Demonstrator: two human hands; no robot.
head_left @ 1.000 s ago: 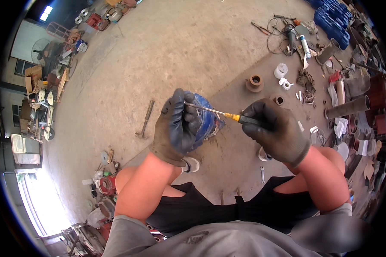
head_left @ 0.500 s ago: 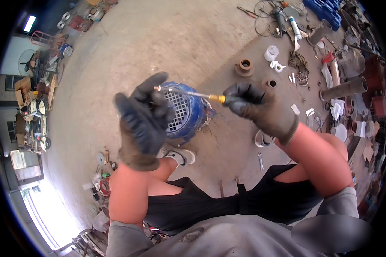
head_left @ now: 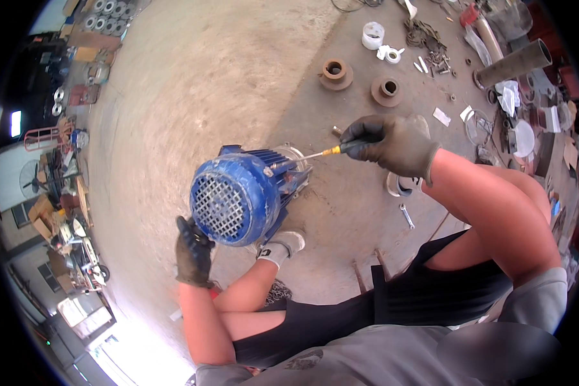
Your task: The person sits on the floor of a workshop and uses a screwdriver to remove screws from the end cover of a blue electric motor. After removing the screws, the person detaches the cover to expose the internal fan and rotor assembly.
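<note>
Now blue motor shows grilled fan cover.

The screwdriver tip vanishes behind the blue motor, and small parts upper right stay indistinct.

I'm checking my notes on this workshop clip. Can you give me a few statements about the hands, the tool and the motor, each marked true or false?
1. The right hand holds a screwdriver. True.
2. The screwdriver's tip points at the blue motor. True.
3. The left hand grips the screwdriver too. False: it is beside the motor's grilled cover, apart from the tool.
4. Both hands are bare. False: both wear dark gloves.
5. The motor's end cover is a grille. True.
</note>
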